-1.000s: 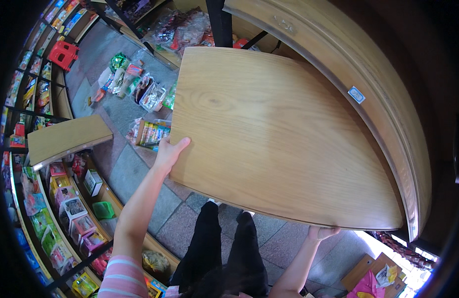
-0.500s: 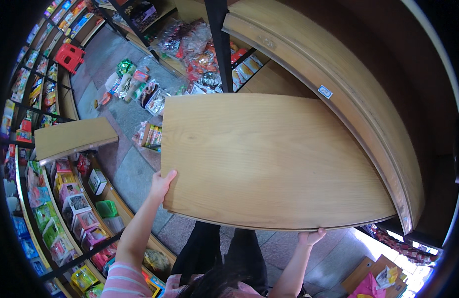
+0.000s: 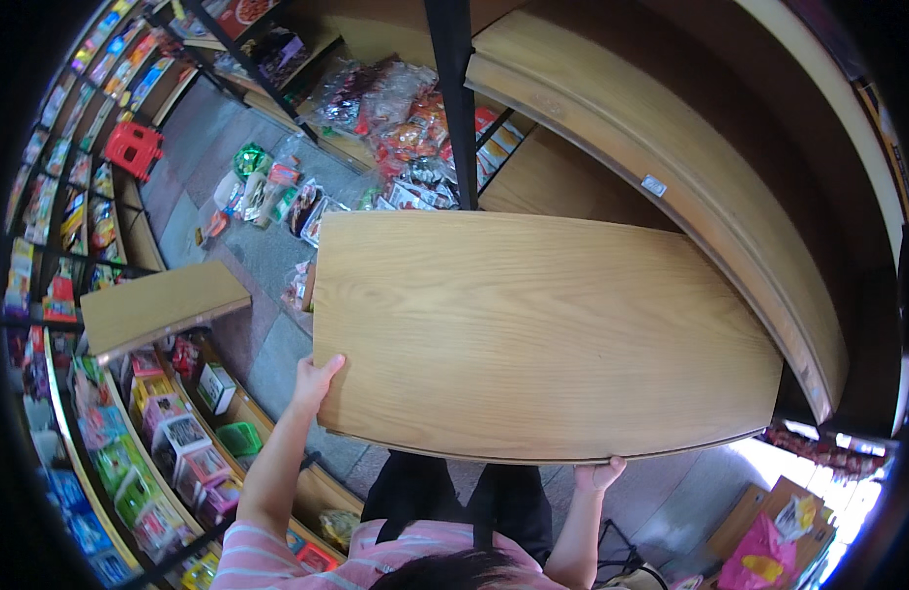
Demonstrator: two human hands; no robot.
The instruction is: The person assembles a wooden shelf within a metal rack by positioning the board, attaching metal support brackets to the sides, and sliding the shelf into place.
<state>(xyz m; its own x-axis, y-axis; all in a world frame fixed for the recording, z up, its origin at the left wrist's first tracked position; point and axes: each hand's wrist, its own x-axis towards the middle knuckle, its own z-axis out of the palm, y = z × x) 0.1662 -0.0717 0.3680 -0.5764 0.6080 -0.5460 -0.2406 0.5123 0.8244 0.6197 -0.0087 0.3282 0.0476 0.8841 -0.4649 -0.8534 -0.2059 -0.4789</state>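
Note:
A broad light-brown wooden shelf board (image 3: 543,334) lies level in front of me, held up above the floor. My left hand (image 3: 320,382) grips its left edge, thumb on top and fingers hidden beneath. At the near edge, toward the right, my right hand (image 3: 600,474) is closed round the rim, with most of its fingers under the board. The board's far right side reaches in beside the curved front of a fixed wooden shelf (image 3: 612,147), overlapping the lower bay; whether they touch I cannot tell.
A black upright post (image 3: 452,108) rises beyond the board. Bagged goods (image 3: 400,108) fill the bay behind it, and packages (image 3: 267,187) lie on the floor. Another wooden board (image 3: 164,307) rests over the stocked shelves at left. A red plastic stool (image 3: 135,149) stands farther off.
The board's far right side has come out a little from the fixed shelf, toward me. Both hands keep their hold, and the whole view has shifted slightly.

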